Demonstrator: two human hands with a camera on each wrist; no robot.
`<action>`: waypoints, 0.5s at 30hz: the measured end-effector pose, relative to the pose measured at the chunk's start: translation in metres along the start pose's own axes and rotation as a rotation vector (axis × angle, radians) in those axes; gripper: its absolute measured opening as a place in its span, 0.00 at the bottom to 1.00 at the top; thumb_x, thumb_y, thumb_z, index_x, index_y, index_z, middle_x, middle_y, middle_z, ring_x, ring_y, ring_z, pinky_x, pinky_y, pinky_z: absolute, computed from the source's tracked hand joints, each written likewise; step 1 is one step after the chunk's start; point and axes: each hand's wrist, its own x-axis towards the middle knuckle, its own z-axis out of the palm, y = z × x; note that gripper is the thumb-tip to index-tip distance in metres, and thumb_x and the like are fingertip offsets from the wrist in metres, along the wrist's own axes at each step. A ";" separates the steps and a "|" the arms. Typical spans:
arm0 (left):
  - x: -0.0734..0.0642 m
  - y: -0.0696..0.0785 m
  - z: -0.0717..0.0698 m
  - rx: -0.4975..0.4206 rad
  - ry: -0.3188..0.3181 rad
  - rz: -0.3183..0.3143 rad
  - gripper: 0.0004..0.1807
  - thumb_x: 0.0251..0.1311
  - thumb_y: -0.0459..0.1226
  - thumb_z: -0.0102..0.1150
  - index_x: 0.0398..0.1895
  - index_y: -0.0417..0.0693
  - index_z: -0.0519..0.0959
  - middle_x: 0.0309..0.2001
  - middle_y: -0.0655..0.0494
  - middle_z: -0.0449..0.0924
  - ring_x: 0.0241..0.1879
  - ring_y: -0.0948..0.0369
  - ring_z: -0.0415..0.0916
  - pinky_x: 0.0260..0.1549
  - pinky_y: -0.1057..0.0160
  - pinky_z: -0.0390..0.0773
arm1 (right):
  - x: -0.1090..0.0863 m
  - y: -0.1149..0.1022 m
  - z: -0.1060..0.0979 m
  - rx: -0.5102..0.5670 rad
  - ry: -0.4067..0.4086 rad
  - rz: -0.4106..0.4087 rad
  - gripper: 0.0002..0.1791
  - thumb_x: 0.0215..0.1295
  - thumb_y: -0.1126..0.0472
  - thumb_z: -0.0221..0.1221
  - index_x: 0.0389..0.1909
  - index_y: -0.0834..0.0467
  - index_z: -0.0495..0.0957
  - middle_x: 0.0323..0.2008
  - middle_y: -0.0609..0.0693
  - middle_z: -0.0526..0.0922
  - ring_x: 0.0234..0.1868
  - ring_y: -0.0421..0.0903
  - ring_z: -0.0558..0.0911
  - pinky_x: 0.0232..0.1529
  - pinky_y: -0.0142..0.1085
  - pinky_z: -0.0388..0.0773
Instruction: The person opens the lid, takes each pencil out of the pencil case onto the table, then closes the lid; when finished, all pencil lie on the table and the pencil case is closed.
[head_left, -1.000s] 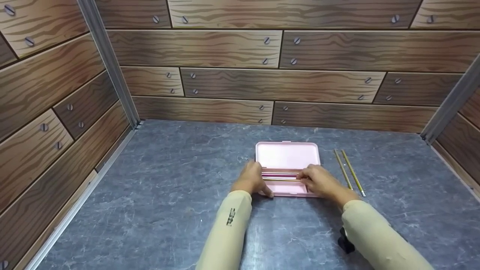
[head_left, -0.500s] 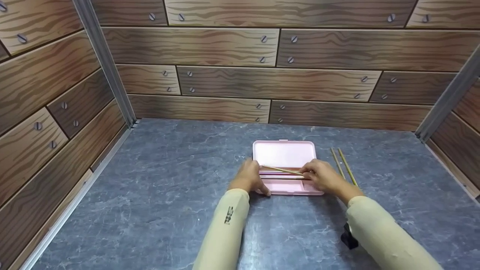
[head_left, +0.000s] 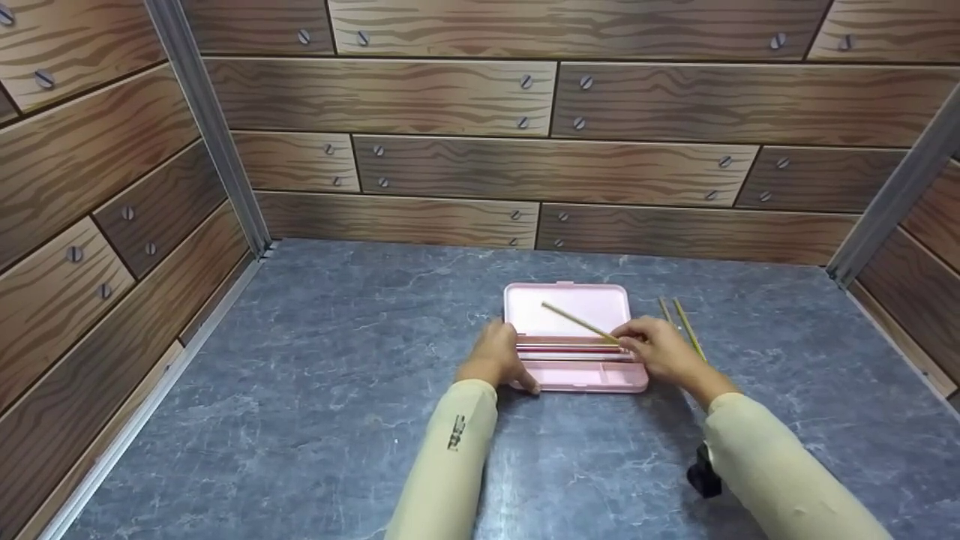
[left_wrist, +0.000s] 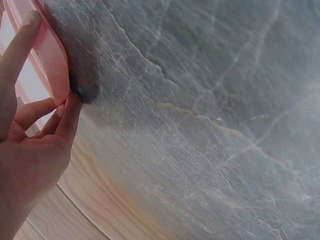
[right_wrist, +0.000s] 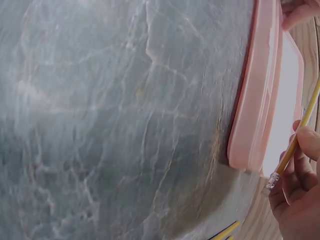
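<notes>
A pink pencil case (head_left: 581,388) lies on the table with its lid (head_left: 525,307) folded back. Several long pencils (head_left: 566,347) lie side by side in its rear compartment. My left hand (head_left: 491,356) grips the case's left end, thumb at the front edge and fingers at the far side. Between the thumb and fingers of my right hand (head_left: 660,352) is a yellow pencil (head_left: 576,320), pinched near its eraser end (right_wrist: 270,184). It slants up and left over the case, overlapping the lid in the head view.
Right of the case lie a yellow pencil (head_left: 688,328) and a second pencil (head_left: 665,307), partly hidden by my right hand. Wood-patterned walls (head_left: 442,169) enclose the grey marbled table (head_left: 337,360). A small black object (head_left: 703,472) shows beneath the right sleeve.
My right hand has lifted the yellow pencil from inside the case, and its far end has swung up over the lid. The left hand keeps its hold on the case.
</notes>
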 end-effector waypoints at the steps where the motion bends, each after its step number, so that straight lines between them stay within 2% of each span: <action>1: 0.000 0.000 0.000 -0.001 -0.001 -0.002 0.41 0.23 0.41 0.90 0.45 0.35 0.79 0.48 0.46 0.76 0.49 0.53 0.73 0.60 0.56 0.76 | -0.001 0.002 -0.002 0.022 0.003 0.014 0.07 0.67 0.70 0.60 0.41 0.68 0.85 0.37 0.61 0.85 0.36 0.41 0.76 0.38 0.31 0.73; 8: 0.000 0.002 0.000 0.009 -0.002 -0.010 0.40 0.23 0.42 0.90 0.44 0.35 0.79 0.47 0.46 0.76 0.47 0.54 0.73 0.59 0.57 0.77 | -0.008 0.019 -0.016 0.108 0.056 0.076 0.09 0.69 0.69 0.59 0.44 0.71 0.84 0.39 0.64 0.86 0.33 0.31 0.74 0.35 0.24 0.73; 15: 0.001 0.002 0.002 0.004 -0.011 -0.030 0.40 0.23 0.42 0.90 0.44 0.36 0.79 0.47 0.47 0.76 0.45 0.55 0.72 0.58 0.57 0.78 | -0.019 0.038 -0.029 0.109 0.102 0.197 0.13 0.71 0.67 0.58 0.50 0.72 0.81 0.41 0.65 0.85 0.33 0.32 0.73 0.33 0.24 0.72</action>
